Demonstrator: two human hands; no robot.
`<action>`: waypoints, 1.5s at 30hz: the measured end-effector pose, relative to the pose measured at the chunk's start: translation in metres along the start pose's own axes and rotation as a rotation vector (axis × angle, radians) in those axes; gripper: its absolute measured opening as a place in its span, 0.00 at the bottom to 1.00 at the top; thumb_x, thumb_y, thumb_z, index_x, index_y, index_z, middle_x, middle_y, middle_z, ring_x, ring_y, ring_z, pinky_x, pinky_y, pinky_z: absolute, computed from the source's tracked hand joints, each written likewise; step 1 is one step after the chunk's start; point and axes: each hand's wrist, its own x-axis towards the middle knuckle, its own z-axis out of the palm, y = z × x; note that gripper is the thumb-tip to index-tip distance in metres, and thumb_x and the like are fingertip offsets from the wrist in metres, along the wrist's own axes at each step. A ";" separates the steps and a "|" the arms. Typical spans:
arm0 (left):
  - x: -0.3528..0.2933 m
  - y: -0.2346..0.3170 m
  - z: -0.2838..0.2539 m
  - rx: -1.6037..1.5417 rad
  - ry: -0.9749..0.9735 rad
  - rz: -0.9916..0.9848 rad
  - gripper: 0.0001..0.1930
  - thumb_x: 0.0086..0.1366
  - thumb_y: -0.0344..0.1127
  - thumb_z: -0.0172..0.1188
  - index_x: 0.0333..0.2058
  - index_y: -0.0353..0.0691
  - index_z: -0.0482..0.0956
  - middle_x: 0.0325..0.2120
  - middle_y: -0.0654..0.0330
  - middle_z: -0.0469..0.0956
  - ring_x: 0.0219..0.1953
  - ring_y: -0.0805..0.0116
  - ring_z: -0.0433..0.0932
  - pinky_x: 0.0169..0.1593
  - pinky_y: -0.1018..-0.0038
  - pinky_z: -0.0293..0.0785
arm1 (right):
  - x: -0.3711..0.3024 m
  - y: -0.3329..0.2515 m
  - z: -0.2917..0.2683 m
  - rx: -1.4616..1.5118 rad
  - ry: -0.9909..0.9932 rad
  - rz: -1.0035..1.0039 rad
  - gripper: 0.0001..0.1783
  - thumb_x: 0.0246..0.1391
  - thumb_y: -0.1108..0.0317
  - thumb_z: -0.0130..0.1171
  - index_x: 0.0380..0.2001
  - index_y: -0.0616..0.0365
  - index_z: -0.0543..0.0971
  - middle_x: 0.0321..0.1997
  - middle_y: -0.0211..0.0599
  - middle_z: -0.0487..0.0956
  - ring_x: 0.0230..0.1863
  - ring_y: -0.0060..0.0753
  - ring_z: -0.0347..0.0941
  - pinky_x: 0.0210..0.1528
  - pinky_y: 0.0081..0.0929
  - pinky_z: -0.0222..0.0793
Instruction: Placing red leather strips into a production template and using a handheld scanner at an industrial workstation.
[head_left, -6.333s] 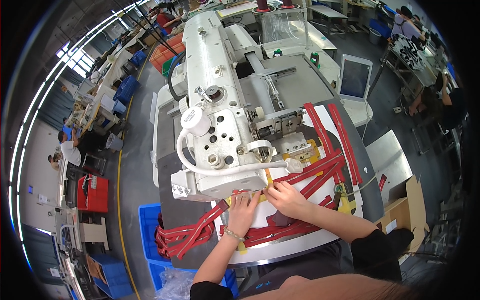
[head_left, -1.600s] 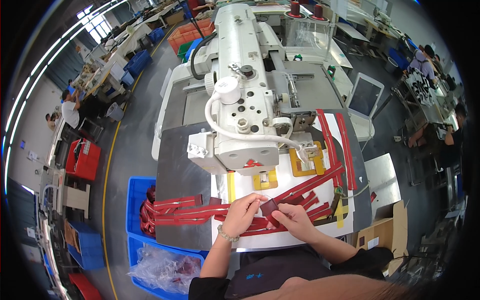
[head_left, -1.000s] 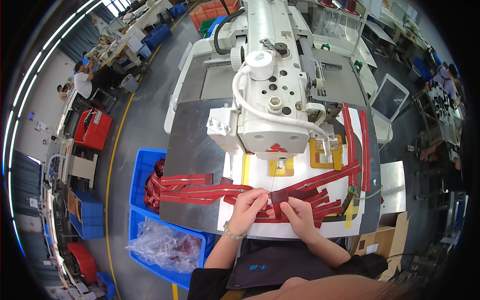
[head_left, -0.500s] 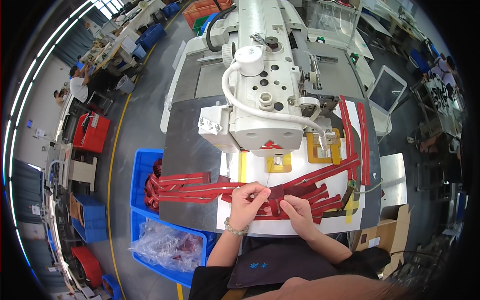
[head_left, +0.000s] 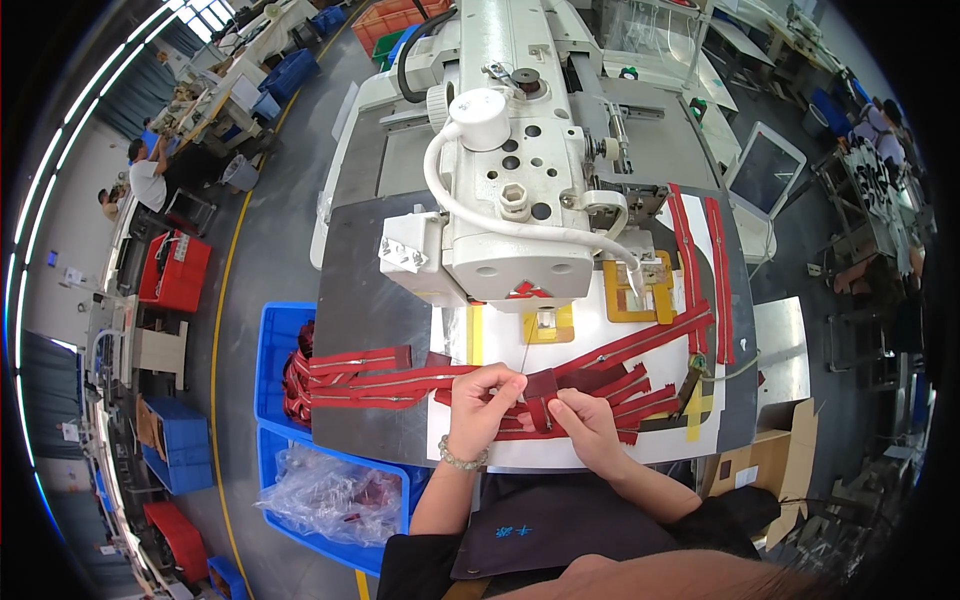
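Both hands meet at the front of a white work plate (head_left: 650,445) under a big white sewing machine (head_left: 510,190). My left hand (head_left: 480,405) and my right hand (head_left: 585,425) pinch a small dark red fabric piece (head_left: 540,385) together with a red zipper strip (head_left: 530,412). More red zipper strips (head_left: 370,375) fan out to the left over the grey table, and others (head_left: 640,345) run up to the right. A yellow clamp frame (head_left: 640,290) sits below the machine's needle.
A blue bin (head_left: 275,350) holding red strips stands left of the table, with a clear plastic bag (head_left: 320,495) in a second blue bin below it. A cardboard box (head_left: 770,470) sits at the right. Other people work at far benches, upper left and upper right.
My head has come nearer the table. My hands slid from the machine's clamp to the front edge, picked up the dark red piece, and now hold it against a zipper strip.
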 end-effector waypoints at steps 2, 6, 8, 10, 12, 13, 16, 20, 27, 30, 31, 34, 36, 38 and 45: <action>0.002 0.000 -0.002 0.004 -0.013 -0.019 0.09 0.63 0.31 0.58 0.26 0.32 0.79 0.17 0.68 0.73 0.22 0.85 0.66 0.27 0.84 0.62 | 0.000 0.007 -0.001 -0.003 -0.001 0.009 0.11 0.62 0.71 0.48 0.35 0.64 0.79 0.29 0.34 0.78 0.30 0.21 0.66 0.36 0.21 0.63; 0.004 0.004 -0.002 0.043 -0.022 -0.054 0.11 0.64 0.33 0.57 0.25 0.32 0.78 0.15 0.69 0.70 0.20 0.85 0.64 0.25 0.85 0.59 | -0.001 0.012 0.000 0.102 -0.012 0.080 0.12 0.62 0.69 0.47 0.39 0.66 0.77 0.30 0.33 0.78 0.33 0.17 0.68 0.38 0.19 0.65; 0.006 0.004 -0.001 0.052 -0.006 -0.048 0.12 0.64 0.33 0.57 0.24 0.33 0.78 0.15 0.70 0.70 0.20 0.85 0.63 0.24 0.85 0.59 | 0.001 0.003 0.001 0.140 -0.011 0.087 0.12 0.63 0.69 0.47 0.39 0.66 0.77 0.30 0.32 0.78 0.34 0.16 0.68 0.39 0.19 0.65; 0.008 0.003 0.000 0.061 0.012 -0.043 0.12 0.65 0.33 0.57 0.24 0.33 0.78 0.15 0.70 0.69 0.19 0.85 0.63 0.24 0.85 0.58 | 0.004 0.003 0.000 0.179 -0.012 0.096 0.12 0.63 0.69 0.47 0.40 0.66 0.76 0.31 0.31 0.78 0.35 0.15 0.69 0.40 0.18 0.66; 0.012 0.001 -0.002 0.007 0.063 -0.042 0.12 0.65 0.33 0.57 0.23 0.33 0.77 0.14 0.70 0.69 0.19 0.85 0.63 0.24 0.84 0.58 | 0.006 0.013 -0.005 0.157 -0.063 0.065 0.10 0.62 0.71 0.49 0.40 0.66 0.76 0.30 0.29 0.77 0.34 0.14 0.68 0.38 0.17 0.67; 0.013 0.001 -0.003 0.009 0.067 -0.042 0.12 0.65 0.33 0.57 0.23 0.33 0.77 0.14 0.70 0.69 0.19 0.85 0.63 0.24 0.84 0.58 | 0.006 0.016 -0.008 0.159 -0.067 0.066 0.10 0.62 0.71 0.49 0.40 0.66 0.76 0.30 0.29 0.77 0.34 0.14 0.68 0.38 0.17 0.67; 0.017 0.002 -0.006 0.021 0.074 -0.043 0.13 0.64 0.33 0.57 0.22 0.34 0.77 0.14 0.70 0.69 0.19 0.85 0.63 0.23 0.84 0.58 | 0.006 0.021 -0.014 0.045 -0.160 0.057 0.08 0.60 0.72 0.52 0.38 0.67 0.75 0.30 0.27 0.76 0.33 0.13 0.68 0.36 0.17 0.67; 0.015 0.004 -0.004 0.024 0.080 -0.025 0.13 0.64 0.33 0.57 0.22 0.34 0.77 0.13 0.69 0.70 0.18 0.85 0.64 0.23 0.84 0.58 | 0.004 0.020 -0.015 0.097 -0.152 0.082 0.07 0.58 0.74 0.55 0.38 0.68 0.75 0.30 0.27 0.76 0.33 0.12 0.68 0.36 0.16 0.67; 0.014 0.014 -0.004 0.037 0.046 -0.045 0.14 0.65 0.35 0.56 0.24 0.33 0.79 0.13 0.66 0.73 0.15 0.84 0.65 0.21 0.84 0.59 | 0.005 0.010 -0.016 0.151 -0.167 0.125 0.08 0.58 0.76 0.54 0.40 0.69 0.75 0.35 0.30 0.79 0.38 0.15 0.73 0.41 0.16 0.69; 0.011 0.014 -0.005 0.031 0.017 -0.038 0.14 0.66 0.35 0.55 0.24 0.33 0.79 0.13 0.66 0.74 0.15 0.84 0.66 0.20 0.84 0.60 | 0.004 0.010 -0.016 0.147 -0.161 0.117 0.09 0.58 0.76 0.54 0.41 0.69 0.75 0.36 0.31 0.79 0.38 0.16 0.73 0.41 0.16 0.69; 0.011 0.015 -0.004 0.035 0.021 -0.039 0.14 0.66 0.35 0.55 0.24 0.33 0.79 0.13 0.66 0.74 0.15 0.84 0.66 0.20 0.84 0.60 | 0.004 0.010 -0.016 0.150 -0.165 0.117 0.09 0.58 0.76 0.54 0.41 0.69 0.75 0.36 0.31 0.79 0.38 0.16 0.73 0.41 0.16 0.69; 0.009 0.019 -0.004 0.069 0.038 -0.054 0.17 0.67 0.36 0.52 0.20 0.36 0.78 0.14 0.65 0.75 0.14 0.84 0.65 0.18 0.86 0.59 | 0.004 0.010 -0.015 0.226 -0.168 0.127 0.10 0.58 0.76 0.54 0.43 0.69 0.75 0.37 0.32 0.79 0.39 0.17 0.74 0.42 0.16 0.70; 0.008 0.019 -0.004 0.080 0.017 -0.050 0.14 0.67 0.35 0.53 0.25 0.33 0.79 0.14 0.64 0.75 0.14 0.84 0.66 0.19 0.85 0.61 | 0.003 0.009 -0.015 0.311 -0.150 0.165 0.11 0.58 0.76 0.53 0.44 0.69 0.75 0.38 0.33 0.79 0.39 0.18 0.74 0.43 0.16 0.70; 0.008 0.019 -0.004 0.082 0.017 -0.050 0.14 0.67 0.35 0.53 0.25 0.33 0.79 0.14 0.64 0.75 0.14 0.83 0.66 0.19 0.85 0.61 | 0.002 0.012 -0.017 0.304 -0.157 0.157 0.11 0.59 0.76 0.53 0.44 0.69 0.76 0.38 0.34 0.80 0.39 0.18 0.74 0.43 0.16 0.70; 0.004 0.015 -0.005 -0.119 -0.008 -0.068 0.10 0.66 0.33 0.53 0.32 0.32 0.80 0.17 0.64 0.77 0.18 0.83 0.68 0.22 0.85 0.62 | -0.001 0.015 -0.017 0.212 -0.124 0.141 0.09 0.58 0.76 0.54 0.41 0.70 0.77 0.37 0.33 0.80 0.38 0.16 0.73 0.42 0.15 0.70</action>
